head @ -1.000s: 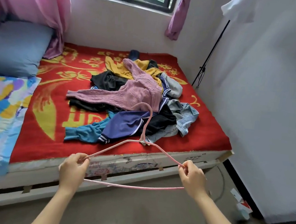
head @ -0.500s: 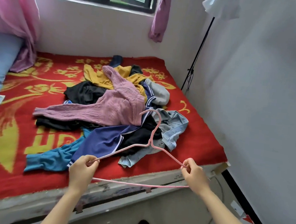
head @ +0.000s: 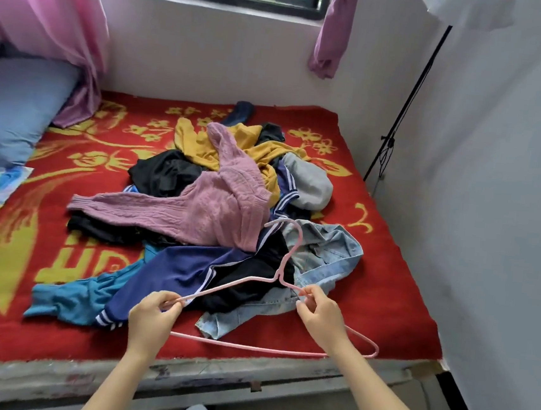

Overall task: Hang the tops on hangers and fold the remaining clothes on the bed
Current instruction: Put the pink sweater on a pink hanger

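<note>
Two hands on one pink hanger [head: 280,273], head view only.

Head view: the hanger sits low centre of frame, held over the near edge of the bed [head: 385,298], hook pointing away toward the clothes pile. It is thin wire, so probably light, springy rather than rigid, and a bit slick. Best held on the sloped shoulders or the neck, not the long bottom bar, which looks likely to flex.

- Left hand [head: 152,317]: lower centre, fingers curled, thumb and fingertips pinching the left shoulder wire near its outer end.
- Right hand [head: 321,315]: right of centre, pinching the right shoulder wire close to the neck. The hanger's right corner sticks out past it toward lower right.
- Both forearms come up from the bottom edge.

The pile is mid-frame, all soft and limp, so it will sag and drag its neighbours.

- Pink knit sweater [head: 216,209]: on top, one sleeve stretched left. It looks heavy-ish and stretchy; take it at the shoulders or neckline.
- Denim jacket [head: 327,256]: under the hook, stiffer.
- Navy striped top [head: 183,269]: just beyond the left hand.
- Yellow top [head: 196,141]: far side of the pile.

Nothing is on the hanger yet.
</note>
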{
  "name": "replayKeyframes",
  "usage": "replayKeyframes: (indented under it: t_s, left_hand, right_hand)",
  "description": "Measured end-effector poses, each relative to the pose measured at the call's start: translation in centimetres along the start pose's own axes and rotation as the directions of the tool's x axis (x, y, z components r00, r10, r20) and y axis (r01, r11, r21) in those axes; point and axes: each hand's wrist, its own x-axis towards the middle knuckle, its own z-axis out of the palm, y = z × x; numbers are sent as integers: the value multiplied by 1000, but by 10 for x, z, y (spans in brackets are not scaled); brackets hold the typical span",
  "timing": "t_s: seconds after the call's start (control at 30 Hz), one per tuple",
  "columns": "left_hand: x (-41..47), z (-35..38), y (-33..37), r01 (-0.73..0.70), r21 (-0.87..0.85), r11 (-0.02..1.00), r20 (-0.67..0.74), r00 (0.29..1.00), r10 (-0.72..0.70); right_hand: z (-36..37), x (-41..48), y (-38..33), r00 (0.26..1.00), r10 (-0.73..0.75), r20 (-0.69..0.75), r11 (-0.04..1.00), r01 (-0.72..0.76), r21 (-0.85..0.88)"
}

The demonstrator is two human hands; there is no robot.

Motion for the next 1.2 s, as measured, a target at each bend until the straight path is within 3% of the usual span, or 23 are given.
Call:
replayKeyframes:
  t_s: [0.17,0.4,0.53,0.73,0.9,1.0,1.07,1.1,1.2]
  left_hand:
    - [31,15,0,51,54,997,9,999,-52]
    - [96,56,-6,112,5,994,116,987,-111]
    - [141,83,5,55,-45,997,170,984,-47]
    - [183,110,-13,-78,3,997,261,962,75]
    - [208,110,-21,-149,153,977,284,953,101]
    - [218,115,-15,-221,243,944,295,944,145]
    - [223,117,-3,-153,412,898,340,940,4]
    - [226,116,4,-95,486,869,355,930,-97]
    - [231,115,13,-1,541,841,346,912,-222]
  right_hand:
    - [3,41,-7,994,96,58,981,-104,165]
    - [-6,108,-9,971,155,180,973,-182,142]
    - [-18,155,-7,955,212,206,964,-239,119]
    - [-8,191,-3,863,313,397,943,-330,-26]
    - [9,197,1,864,220,453,968,-252,10]
    - [2,204,-3,770,182,612,971,-241,14]
    - [-4,212,-8,699,142,701,986,-163,-37]
    - [-7,219,-7,698,134,704,989,-144,-46]
    - [-16,247,-2,800,167,576,975,-220,22]
